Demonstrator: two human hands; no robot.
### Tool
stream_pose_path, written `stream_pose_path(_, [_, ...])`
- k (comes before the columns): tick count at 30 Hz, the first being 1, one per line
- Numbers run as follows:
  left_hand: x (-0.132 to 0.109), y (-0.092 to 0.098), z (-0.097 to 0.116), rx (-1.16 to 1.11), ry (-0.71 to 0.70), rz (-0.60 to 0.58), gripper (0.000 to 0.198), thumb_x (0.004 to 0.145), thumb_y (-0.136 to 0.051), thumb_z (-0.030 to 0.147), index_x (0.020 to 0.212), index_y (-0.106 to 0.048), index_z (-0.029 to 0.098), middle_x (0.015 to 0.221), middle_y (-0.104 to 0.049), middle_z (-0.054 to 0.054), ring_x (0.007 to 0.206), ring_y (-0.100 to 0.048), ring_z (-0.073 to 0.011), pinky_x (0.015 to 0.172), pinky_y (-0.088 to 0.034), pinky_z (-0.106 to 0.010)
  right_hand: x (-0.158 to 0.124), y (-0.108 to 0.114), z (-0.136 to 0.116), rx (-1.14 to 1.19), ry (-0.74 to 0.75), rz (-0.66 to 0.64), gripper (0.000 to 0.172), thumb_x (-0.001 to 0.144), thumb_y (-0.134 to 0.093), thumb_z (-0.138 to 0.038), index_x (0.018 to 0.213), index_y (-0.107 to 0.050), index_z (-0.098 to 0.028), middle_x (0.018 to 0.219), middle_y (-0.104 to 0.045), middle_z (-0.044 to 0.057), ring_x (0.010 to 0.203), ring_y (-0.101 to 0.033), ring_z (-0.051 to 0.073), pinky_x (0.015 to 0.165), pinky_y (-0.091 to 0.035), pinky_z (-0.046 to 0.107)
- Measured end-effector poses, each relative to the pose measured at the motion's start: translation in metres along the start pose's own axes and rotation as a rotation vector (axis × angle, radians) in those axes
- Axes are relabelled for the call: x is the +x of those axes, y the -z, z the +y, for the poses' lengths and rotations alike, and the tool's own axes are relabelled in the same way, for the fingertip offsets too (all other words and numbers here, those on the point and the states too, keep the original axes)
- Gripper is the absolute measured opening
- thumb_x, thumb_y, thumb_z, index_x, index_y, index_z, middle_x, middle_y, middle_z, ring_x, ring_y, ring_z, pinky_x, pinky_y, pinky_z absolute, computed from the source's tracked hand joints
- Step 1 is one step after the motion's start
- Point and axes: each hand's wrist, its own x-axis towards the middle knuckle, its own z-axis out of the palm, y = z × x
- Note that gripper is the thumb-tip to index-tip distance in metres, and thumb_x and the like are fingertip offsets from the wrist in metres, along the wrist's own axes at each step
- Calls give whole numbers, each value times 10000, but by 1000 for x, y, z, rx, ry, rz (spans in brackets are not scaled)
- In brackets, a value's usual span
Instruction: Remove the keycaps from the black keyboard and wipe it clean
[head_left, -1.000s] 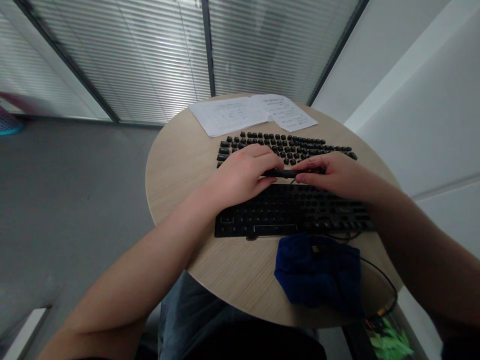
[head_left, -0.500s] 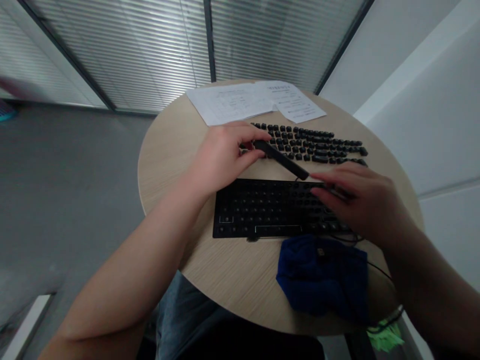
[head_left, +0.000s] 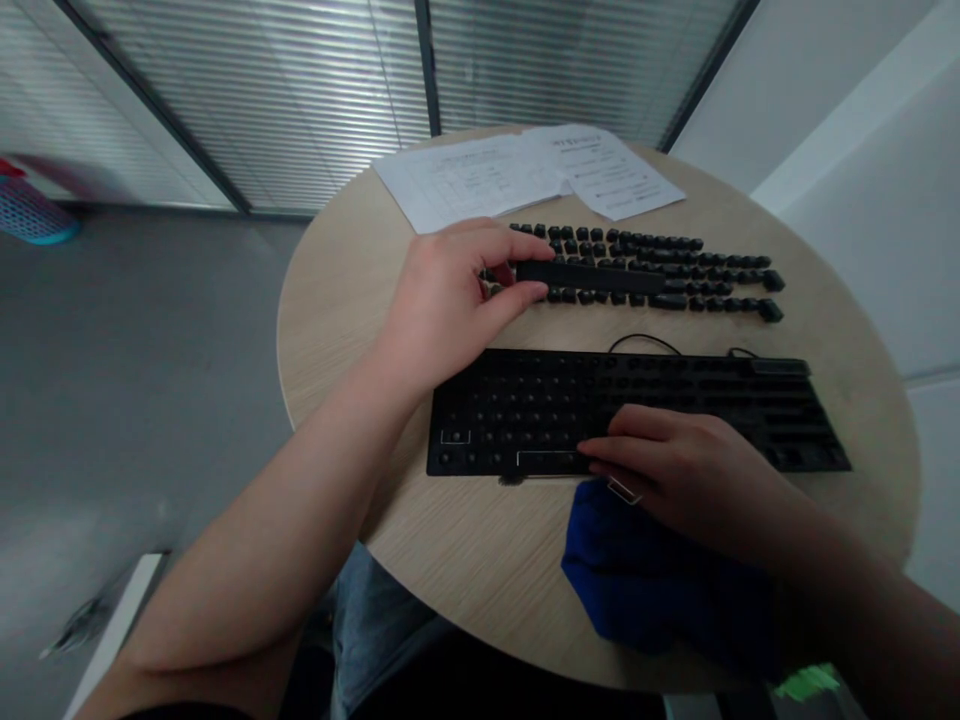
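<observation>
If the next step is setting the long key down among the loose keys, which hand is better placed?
Probably the left hand: it pinches one end of the long key, which overlaps the loose keys in view. The right hand is at the keyboard's near edge.

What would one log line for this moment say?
left hand: pinching long black plastic bar | right hand: over near edge of black rectangular keyboard, thin pale loop beside it | nearby: crumpled blue fabric, small black keycaps
</observation>
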Motion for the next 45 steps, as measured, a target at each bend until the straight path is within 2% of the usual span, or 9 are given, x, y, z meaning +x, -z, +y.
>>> stream_pose_path(8, [-3, 1, 2, -72, -148, 6, 176, 928, -738, 222, 1090, -807, 220, 1065, -800, -56, 835, -717, -168, 674, -584, -270, 3, -9, -11, 3, -72, 29, 206, 973, -630, -147, 1041, -807, -228, 866, -728, 28, 719, -710, 176, 619, -540, 290])
stream_pose_path(13, [-4, 1, -1, -116, -151, 35, 173, 911, -764, 226, 1079, -807, 223, 1078, -802, -58, 806, -710, -153, 630, -563, -243, 9, -17, -16, 62, -128, 56, 190, 934, -653, -99, 951, -801, -217, 859, -727, 26, 754, -731, 185, 679, -572, 295])
stream_pose_path(18, [-2, 1, -3, -201, -121, 50, 180, 886, -781, 216, 1065, -801, 220, 1043, -803, -57, 812, -711, -156, 630, -566, -247, 10, -17, -17, 91, -129, 87, 191, 943, -634, -106, 909, -783, -220, 843, -720, 23, 745, -726, 190, 656, -572, 298])
stream_pose_path(23, [-3, 1, -4, -282, -94, 69, 177, 864, -816, 240, 1040, -800, 229, 968, -805, -44, 753, -690, -149, 611, -556, -260, 2, 9, -8, 83, -123, 390, 191, 1025, -593, -206, 1008, -778, -250, 910, -755, 46, 749, -729, 183, 656, -598, 300])
stream_pose_path(26, [-5, 0, -3, -283, -79, 61, 188, 860, -821, 253, 1047, -810, 231, 918, -800, -41, 700, -666, -143, 597, -540, -270, 4, 32, 3, -33, -143, 553, 190, 1027, -622, -253, 1141, -773, -261, 1006, -773, 80, 847, -755, 229, 734, -636, 351])
stream_pose_path(28, [-5, -1, -2, -279, -73, 53, 190, 859, -817, 254, 1047, -815, 227, 907, -799, -45, 686, -660, -142, 590, -531, -274, 12, 45, 11, -108, -143, 602, 227, 1010, -649, -265, 1198, -775, -259, 1086, -778, 101, 945, -760, 267, 813, -646, 397])
stream_pose_path(32, [-6, -1, 0, -266, -80, 50, 188, 856, -804, 236, 1043, -811, 222, 957, -808, -53, 727, -681, -147, 597, -533, -270, 40, 59, 29, -155, -138, 530, 271, 978, -691, -307, 1217, -790, -227, 1206, -785, 122, 1043, -755, 297, 887, -632, 443])
stream_pose_path(36, [-4, 0, -4, -234, -90, 58, 190, 853, -793, 206, 1042, -800, 212, 969, -804, -50, 736, -679, -141, 602, -529, -258, 63, 59, 41, -125, -105, 395, 217, 990, -683, -295, 1147, -812, -218, 1094, -829, 81, 959, -781, 259, 847, -617, 401])
stream_pose_path(45, [0, 2, -11, -134, -97, -45, 183, 890, -780, 233, 1070, -798, 211, 921, -789, -29, 790, -709, -159, 666, -549, -275, 63, 62, 46, -218, -90, 351, 282, 1028, -606, -353, 1182, -810, -235, 1173, -805, 96, 1047, -758, 296, 871, -598, 430])
